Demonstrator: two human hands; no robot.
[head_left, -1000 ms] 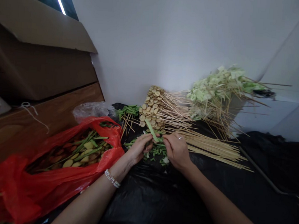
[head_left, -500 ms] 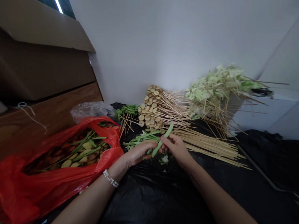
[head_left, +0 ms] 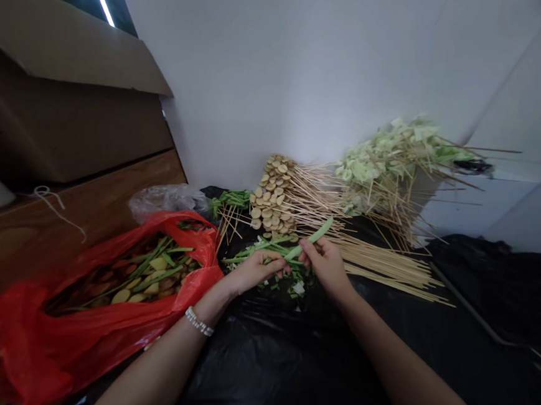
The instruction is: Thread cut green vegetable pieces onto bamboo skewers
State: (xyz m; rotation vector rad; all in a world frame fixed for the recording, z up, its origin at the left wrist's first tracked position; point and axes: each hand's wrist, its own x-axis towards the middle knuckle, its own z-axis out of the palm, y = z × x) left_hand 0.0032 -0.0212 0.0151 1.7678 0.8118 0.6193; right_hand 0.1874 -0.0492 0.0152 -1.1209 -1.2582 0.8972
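Note:
A flat green vegetable strip (head_left: 319, 231) slants up to the right between my two hands. My right hand (head_left: 325, 263) is closed on its middle. At its lower end, my left hand (head_left: 258, 270) has thumb and fingers pinched together; what lies between the fingertips is too small to make out. Long green stalks (head_left: 267, 247) and chopped green and white pieces (head_left: 297, 287) lie just behind and under the hands on black plastic (head_left: 286, 353). Skewered potato slices (head_left: 270, 205) are stacked behind them.
Bare skewers (head_left: 387, 268) lie right of my right hand. Skewered cabbage (head_left: 386, 155) is piled at the back right. A red bag (head_left: 203, 278) of vegetables is at the left, near a cardboard box (head_left: 71, 112) and clear plastic (head_left: 167, 200).
The green strip has tilted further to the right and moved up a little. My right hand has shifted slightly right, and my left fingers have gone from cupped to pinched.

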